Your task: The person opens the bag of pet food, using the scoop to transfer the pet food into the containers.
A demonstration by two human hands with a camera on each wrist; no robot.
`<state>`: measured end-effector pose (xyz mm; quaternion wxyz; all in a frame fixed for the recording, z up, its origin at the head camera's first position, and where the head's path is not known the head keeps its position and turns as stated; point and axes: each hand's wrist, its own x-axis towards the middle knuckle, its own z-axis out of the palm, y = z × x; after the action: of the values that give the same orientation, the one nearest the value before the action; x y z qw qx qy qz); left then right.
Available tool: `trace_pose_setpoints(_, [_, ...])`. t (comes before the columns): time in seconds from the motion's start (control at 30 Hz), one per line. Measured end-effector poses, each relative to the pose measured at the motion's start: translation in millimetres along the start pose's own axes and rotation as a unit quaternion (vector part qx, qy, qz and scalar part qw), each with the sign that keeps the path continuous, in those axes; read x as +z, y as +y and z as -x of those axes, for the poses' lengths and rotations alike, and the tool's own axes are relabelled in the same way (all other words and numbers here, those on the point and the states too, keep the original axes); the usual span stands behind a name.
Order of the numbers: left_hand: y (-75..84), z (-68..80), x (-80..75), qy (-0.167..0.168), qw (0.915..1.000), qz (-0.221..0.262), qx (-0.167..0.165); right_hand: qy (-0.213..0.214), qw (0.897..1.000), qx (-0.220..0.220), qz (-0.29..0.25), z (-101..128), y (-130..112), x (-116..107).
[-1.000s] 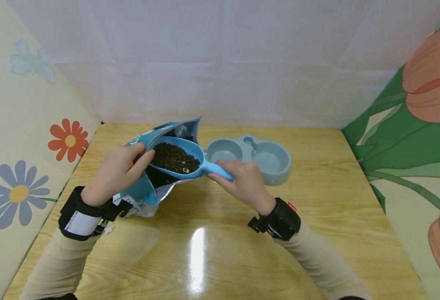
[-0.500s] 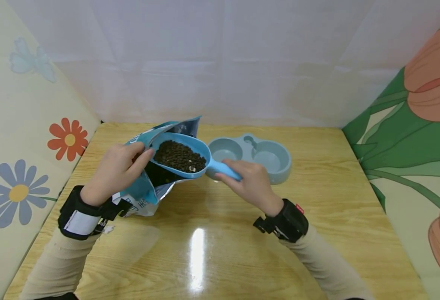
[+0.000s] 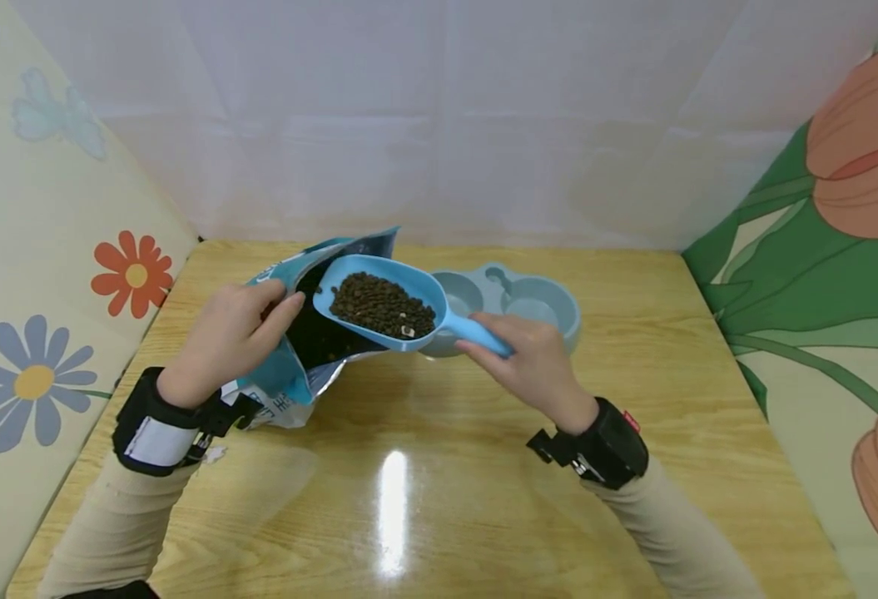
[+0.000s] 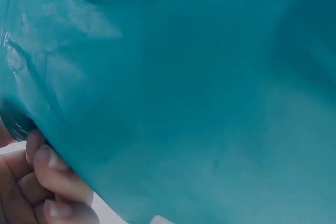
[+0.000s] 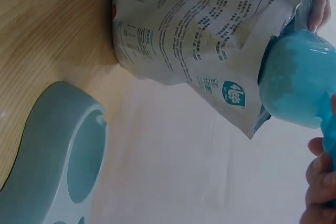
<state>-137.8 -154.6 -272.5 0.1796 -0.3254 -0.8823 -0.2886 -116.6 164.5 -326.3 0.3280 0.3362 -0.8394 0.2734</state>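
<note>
Left hand (image 3: 232,337): clamped on the near-left rim of the open bag (image 3: 277,384), fingers curled at its edge. Right hand (image 3: 536,362): closed round the handle of the blue scoop (image 3: 418,284), which points from that hand towards the left one. Dark brown pellets (image 3: 382,306) lie in the scoop; its tip overlaps the bag mouth, its handle end reaching past the bag's right edge. The bag's silvery far corner rises beyond the scoop tip. Double bowl (image 3: 493,289): just beyond the right hand, partly hidden by scoop and hand. Bench (image 3: 468,499): bare wood between the forearms and right of the right hand; its back edge meets the pale backdrop beyond both hands. Bag's badge (image 5: 233,93) seems to read "4legs"; the fine print is too small to read.
</note>
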Motion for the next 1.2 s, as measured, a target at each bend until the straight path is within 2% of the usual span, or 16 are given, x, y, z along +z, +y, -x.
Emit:
trace_pose_setpoints(0.33, [-0.8,0.0,0.5,-0.002,1.0,-0.006,-0.004,0.02,1.0,0.005,0.024,6.9,6.3,-17.3])
trace_pose_setpoints(0.8, [-0.8,0.6,0.6,-0.002,0.9998,-0.014,-0.013,0.0,0.997,0.041,0.058,23.2,28.9,-48.6])
trace_pose_setpoints(1.2, [-1.9,0.6,2.2,0.006,0.9999,-0.004,-0.01,-0.013,0.994,0.068,0.085,39.2,51.1,-56.7])
